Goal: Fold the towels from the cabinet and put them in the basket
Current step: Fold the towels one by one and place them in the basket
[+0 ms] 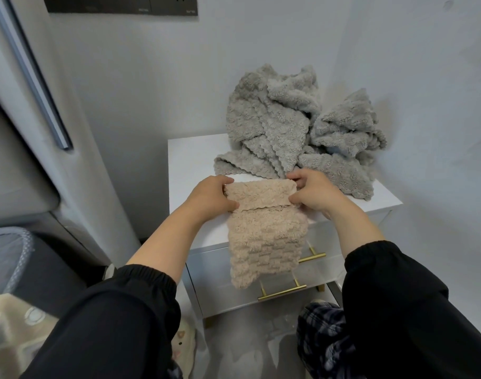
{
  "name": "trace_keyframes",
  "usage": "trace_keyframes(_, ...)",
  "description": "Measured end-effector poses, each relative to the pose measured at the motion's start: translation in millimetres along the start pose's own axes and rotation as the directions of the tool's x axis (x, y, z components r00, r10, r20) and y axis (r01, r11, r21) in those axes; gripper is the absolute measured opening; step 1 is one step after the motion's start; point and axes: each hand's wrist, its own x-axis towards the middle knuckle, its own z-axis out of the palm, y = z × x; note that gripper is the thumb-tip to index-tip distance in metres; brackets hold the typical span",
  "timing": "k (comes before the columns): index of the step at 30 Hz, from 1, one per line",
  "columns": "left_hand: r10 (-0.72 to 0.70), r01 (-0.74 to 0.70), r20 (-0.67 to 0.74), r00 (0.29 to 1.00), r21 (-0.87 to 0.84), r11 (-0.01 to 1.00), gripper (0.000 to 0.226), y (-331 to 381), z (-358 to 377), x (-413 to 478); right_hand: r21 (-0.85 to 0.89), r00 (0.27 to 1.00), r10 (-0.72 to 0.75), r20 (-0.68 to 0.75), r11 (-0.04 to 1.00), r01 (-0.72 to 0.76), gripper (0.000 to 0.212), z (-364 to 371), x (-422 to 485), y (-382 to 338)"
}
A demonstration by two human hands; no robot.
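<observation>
White cabinet top, beige towel lying front-to-back, left hand, right hand gripping its far fold

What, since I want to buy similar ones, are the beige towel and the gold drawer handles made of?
The beige towel looks like plush microfibre or coral fleece, matt: fluffy pile in a raised check, wavy stitched edge. The drawer handles seem metal with a brushed brass-like finish, judging by their soft gold sheen; plated or solid cannot be told.
</observation>
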Motion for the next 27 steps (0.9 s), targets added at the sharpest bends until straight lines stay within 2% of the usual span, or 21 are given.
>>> trace_keyframes(2,-0.014,0.015,0.004,1.000,-0.051,0.999,0.030,0,1,0,0.072,0.998,0.051,0.034,0.996,-0.053,0.052,-4,-1,-1)
trace_keyframes(5,-0.056,0.047,-0.059,0.997,-0.134,0.990,0.012,0,1,2,0.120,0.996,0.086,0.009,0.989,-0.086,0.032,-10,0,0)
trace_keyframes(8,-0.064,0.032,-0.135,0.989,-0.222,0.974,0.015,5,1,2,0.207,0.998,0.048,-0.047,0.978,-0.037,0.012,-13,-5,-5)
trace_keyframes(12,-0.027,-0.052,-0.229,0.973,-0.329,0.943,0.020,6,2,2,0.320,0.995,-0.014,-0.099,0.946,0.045,0.021,-9,-9,-7)
trace_keyframes(15,0.010,-0.107,-0.309,0.951,-0.299,0.948,0.019,9,3,3,0.354,0.988,-0.060,-0.139,0.929,0.106,0.027,-6,-6,-5)
trace_keyframes(18,0.030,-0.127,-0.351,0.936,-0.256,0.958,0.020,10,4,1,0.271,0.975,-0.108,-0.196,0.949,0.160,0.029,-4,-2,1)
trace_keyframes(20,0.046,-0.126,-0.328,0.944,-0.227,0.966,0.018,9,4,1,0.116,0.959,-0.161,-0.231,0.975,0.192,0.025,-4,-1,5)
trace_keyframes(23,0.078,-0.113,-0.271,0.960,-0.119,0.986,0.012,8,2,0,-0.114,0.942,-0.252,-0.222,0.966,0.231,0.019,-6,-5,8)
trace_keyframes(25,0.114,-0.121,-0.220,0.969,-0.017,0.993,0.010,7,-2,-2,-0.182,0.940,-0.286,-0.185,0.950,0.253,0.015,-9,-7,9)
trace_keyframes(27,0.136,-0.124,-0.111,0.985,0.107,0.987,0.013,5,-8,-5,-0.217,0.948,-0.286,-0.141,0.943,0.252,0.018,-13,-8,12)
